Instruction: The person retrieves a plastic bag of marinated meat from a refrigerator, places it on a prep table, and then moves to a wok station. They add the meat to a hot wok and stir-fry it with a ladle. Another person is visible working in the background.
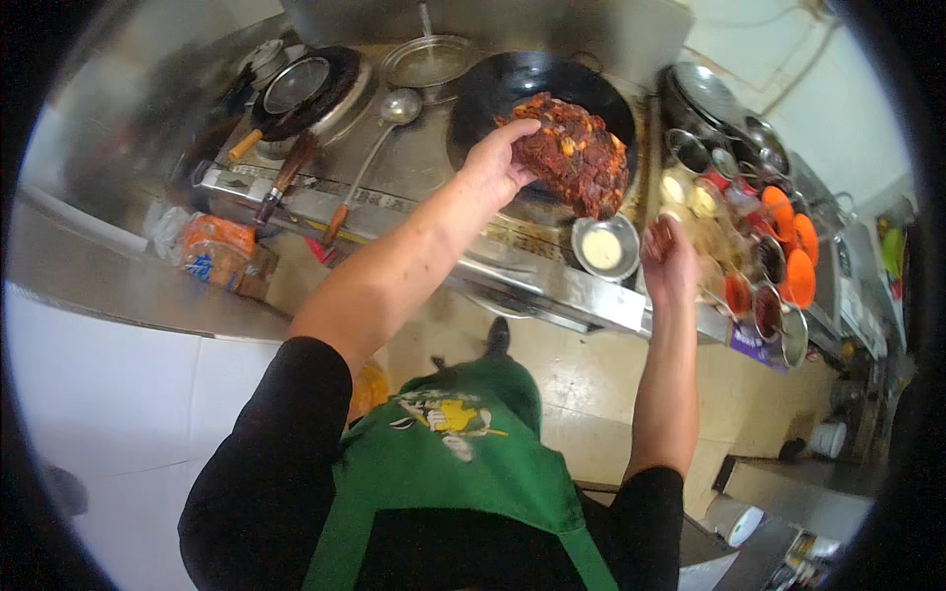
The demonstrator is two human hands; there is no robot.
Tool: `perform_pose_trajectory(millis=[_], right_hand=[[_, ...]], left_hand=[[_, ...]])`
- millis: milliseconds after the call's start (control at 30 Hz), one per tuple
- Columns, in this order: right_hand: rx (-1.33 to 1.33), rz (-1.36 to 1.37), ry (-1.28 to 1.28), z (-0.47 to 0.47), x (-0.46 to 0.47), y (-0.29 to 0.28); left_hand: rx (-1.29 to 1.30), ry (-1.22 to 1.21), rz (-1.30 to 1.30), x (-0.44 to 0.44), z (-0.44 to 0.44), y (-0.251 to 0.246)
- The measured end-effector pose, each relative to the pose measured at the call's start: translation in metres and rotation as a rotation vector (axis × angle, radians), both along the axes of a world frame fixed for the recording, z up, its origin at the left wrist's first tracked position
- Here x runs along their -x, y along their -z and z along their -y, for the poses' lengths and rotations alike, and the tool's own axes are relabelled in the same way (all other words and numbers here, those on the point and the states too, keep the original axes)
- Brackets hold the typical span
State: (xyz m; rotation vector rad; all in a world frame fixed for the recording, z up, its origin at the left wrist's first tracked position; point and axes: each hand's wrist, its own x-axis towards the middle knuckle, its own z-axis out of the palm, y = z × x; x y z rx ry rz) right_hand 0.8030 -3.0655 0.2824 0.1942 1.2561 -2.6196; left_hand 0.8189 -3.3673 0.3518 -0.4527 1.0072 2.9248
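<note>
My left hand (499,166) grips the edge of a thick reddish-brown slab (576,155) with lighter bits in it, perhaps a block of seasoning base. The slab is held over a black wok (480,96) and hides part of its inside. My right hand (671,258) is raised between a small metal bowl (627,258) and the seasoning containers. Blur covers its curled fingers; a reddish-brown patch shows there, and whether it is a held piece is unclear. Pale contents (602,250) lie in the small bowl, on the stove's front edge below the slab.
Left of the wok are a steel ladle (400,107), a metal pot (429,63), a brush (284,177) and a strainer (295,85) over a dark pan. A plastic bag (214,251) lies lower left. Several seasoning cups, some with orange scoops (798,279), crowd the right.
</note>
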Motion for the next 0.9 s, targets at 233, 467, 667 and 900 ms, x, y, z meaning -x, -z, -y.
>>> perform_pose_trajectory(millis=[233, 467, 667, 900], right_hand=[[-0.334, -0.090, -0.421, 0.165, 0.159, -0.018], [-0.066, -0.038, -0.502, 0.204, 0.217, 0.014], [-0.028, -0.021, -0.424, 0.209, 0.247, 0.035], [-0.040, 0.069, -0.367, 0.204, 0.254, 0.049]], left_hand=[[0.257, -0.222, 0.175, 0.116, 0.073, 0.039], [0.269, -0.163, 0.079, 0.184, 0.074, 0.049], [0.190, -0.069, 0.078, 0.233, 0.083, 0.086], [-0.001, -0.019, 0.215, 0.254, 0.086, 0.106]])
